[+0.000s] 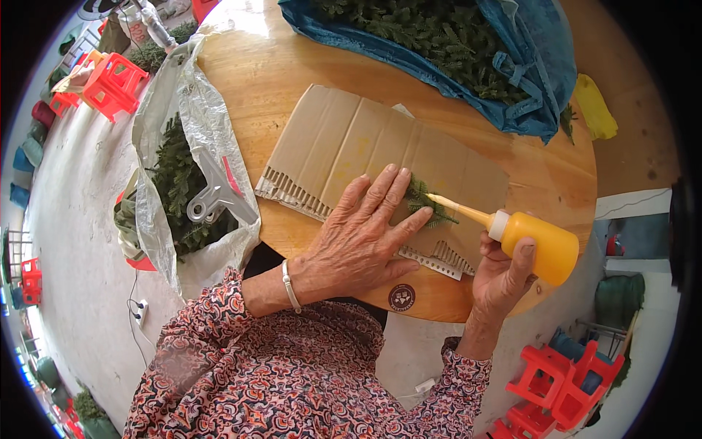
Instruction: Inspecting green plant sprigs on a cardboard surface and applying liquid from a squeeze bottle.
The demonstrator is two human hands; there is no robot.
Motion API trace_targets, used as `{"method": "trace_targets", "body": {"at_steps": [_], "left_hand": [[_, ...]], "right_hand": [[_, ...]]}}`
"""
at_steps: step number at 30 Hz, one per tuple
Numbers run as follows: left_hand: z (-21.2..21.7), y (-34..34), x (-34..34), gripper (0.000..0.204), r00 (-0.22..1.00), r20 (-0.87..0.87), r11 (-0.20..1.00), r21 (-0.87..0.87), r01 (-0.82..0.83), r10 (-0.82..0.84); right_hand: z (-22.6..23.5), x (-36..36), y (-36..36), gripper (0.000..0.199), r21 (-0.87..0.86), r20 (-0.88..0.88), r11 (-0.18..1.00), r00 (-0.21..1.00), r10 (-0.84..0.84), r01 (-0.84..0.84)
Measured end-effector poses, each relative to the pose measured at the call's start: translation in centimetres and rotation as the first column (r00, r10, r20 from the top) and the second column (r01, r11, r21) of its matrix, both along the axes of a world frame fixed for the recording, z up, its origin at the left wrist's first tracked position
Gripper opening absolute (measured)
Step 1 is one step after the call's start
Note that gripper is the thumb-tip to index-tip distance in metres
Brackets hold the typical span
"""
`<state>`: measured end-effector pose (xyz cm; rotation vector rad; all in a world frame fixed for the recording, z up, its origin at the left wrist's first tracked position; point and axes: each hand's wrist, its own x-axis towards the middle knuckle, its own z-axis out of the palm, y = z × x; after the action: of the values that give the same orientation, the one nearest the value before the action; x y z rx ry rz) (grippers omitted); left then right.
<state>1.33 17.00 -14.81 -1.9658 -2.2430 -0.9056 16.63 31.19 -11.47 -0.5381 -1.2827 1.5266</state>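
My left hand (369,227) lies on a piece of brown cardboard (322,135), its fingers stretched out and the thumb side toward me. Beside its fingertips is a small green needle-leaf sprig (420,197), partly covered by the index finger. My right hand (501,274) is wrapped around a yellow squeeze bottle (541,247) with a white collar and a long tapered nozzle (472,212). The bottle is tilted on its side. Its nozzle tip is at the sprig; whether anything is coming out cannot be made out.
The cardboard rests on a round wooden table (252,55). A blue bag (545,95) full of green sprigs lies at the far side, near a yellow cloth-like piece (596,106). At left, a clear plastic bag (157,117) holds more greenery and a grey clamp (219,192). Red stools (113,84) stand around.
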Motion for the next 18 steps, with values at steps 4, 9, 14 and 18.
{"method": "trace_targets", "body": {"at_steps": [4,9,14,18], "left_hand": [[0.0,0.0,0.0,0.065,1.000,0.009,1.000,-0.006,-0.005,0.005],[-0.1,0.1,0.2,0.065,1.000,0.013,1.000,0.011,-0.015,0.015],[-0.3,0.1,0.3,0.065,1.000,0.008,1.000,0.009,-0.016,0.016],[0.0,0.1,0.2,0.064,1.000,0.001,1.000,0.003,-0.014,0.014]], "right_hand": [[0.1,0.4,0.0,0.044,-0.017,0.005,1.000,1.000,0.008,-0.008],[-0.5,1.6,0.5,0.044,-0.042,0.003,0.999,1.000,-0.023,0.023],[-0.7,2.3,0.5,0.044,-0.054,-0.002,0.998,0.999,-0.035,0.035],[-0.7,2.6,0.5,0.044,-0.068,-0.006,0.997,0.999,-0.045,0.044]]}}
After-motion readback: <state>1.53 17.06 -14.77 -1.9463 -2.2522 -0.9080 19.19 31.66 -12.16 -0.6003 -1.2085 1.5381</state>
